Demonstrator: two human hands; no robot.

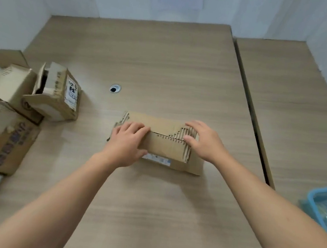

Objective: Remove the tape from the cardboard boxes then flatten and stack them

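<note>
Matt torn cardboard box (164, 144) on smooth wood-grain table (165, 63)

Four cardboard boxes, two hands, one bin, one hole.
Middle box (166, 144), left hand (125, 142) and right hand (205, 141) were nearer than the cable hole (115, 88); labelled box (59, 92), open box (7, 85) and printed box (5, 139) left of it; blue bin (312, 198) right.

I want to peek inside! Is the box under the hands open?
Shut. The box has its top flaps meeting at a seam, left hand and right hand resting on them.

Box (164, 144) mid-table (165, 63); other boxes (19, 104) left, bin (323, 207) right.
</note>
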